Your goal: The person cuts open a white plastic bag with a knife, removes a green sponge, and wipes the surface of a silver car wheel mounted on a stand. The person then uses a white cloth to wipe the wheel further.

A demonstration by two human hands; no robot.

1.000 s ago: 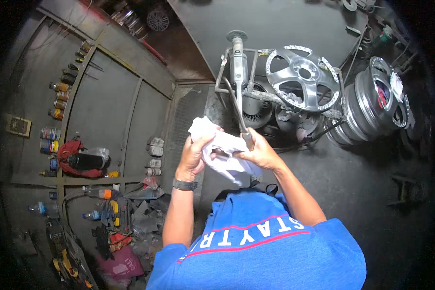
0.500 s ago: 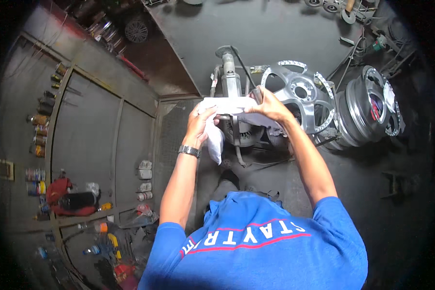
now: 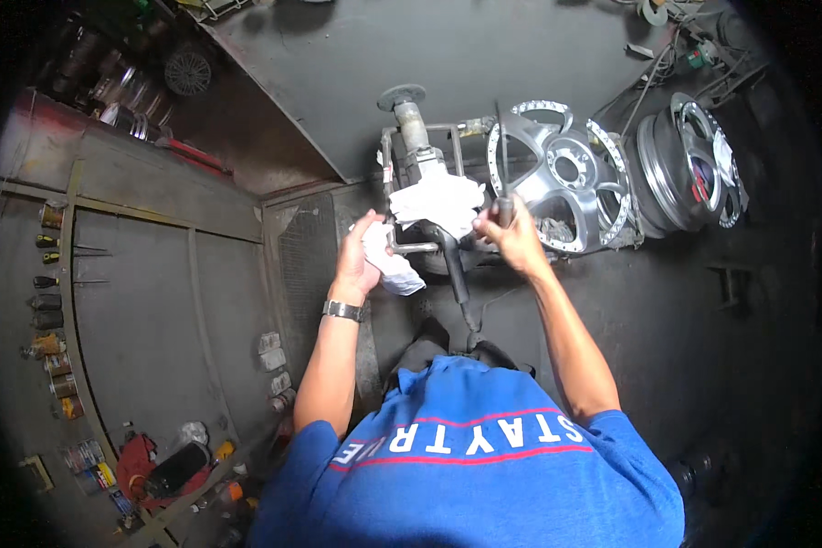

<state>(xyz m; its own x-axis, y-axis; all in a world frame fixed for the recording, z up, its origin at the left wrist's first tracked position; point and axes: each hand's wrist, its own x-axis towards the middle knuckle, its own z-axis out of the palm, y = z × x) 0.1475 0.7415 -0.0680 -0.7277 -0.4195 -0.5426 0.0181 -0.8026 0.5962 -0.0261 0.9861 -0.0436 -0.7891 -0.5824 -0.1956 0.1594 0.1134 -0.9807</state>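
Observation:
My left hand [image 3: 354, 258] is closed on a white cloth [image 3: 393, 267] that hangs from its fingers, left of a metal-framed stand [image 3: 417, 247]. A second piece of white cloth [image 3: 437, 203] lies bunched over the body of a grey machine [image 3: 413, 128] with a round flange at its far end. To the right of that cloth, my right hand [image 3: 518, 242] grips a dark-handled tool [image 3: 506, 212] whose long thin blade points away from me. Its exact kind is unclear. A black hose-like part [image 3: 451, 265] runs from under the bunched cloth toward my feet.
A spoked silver wheel face [image 3: 566, 169] stands right of the machine, with a wheel rim [image 3: 659, 173] beyond it. Cans and bottles [image 3: 57, 363] line a frame at the left. A red cloth [image 3: 135, 464] and a dark bottle [image 3: 178, 470] lie lower left.
My hands have moved apart. The white cloth stretched between them is now in two pieces: one in my left hand, one on the machine. The tool has swung upright in my right hand.

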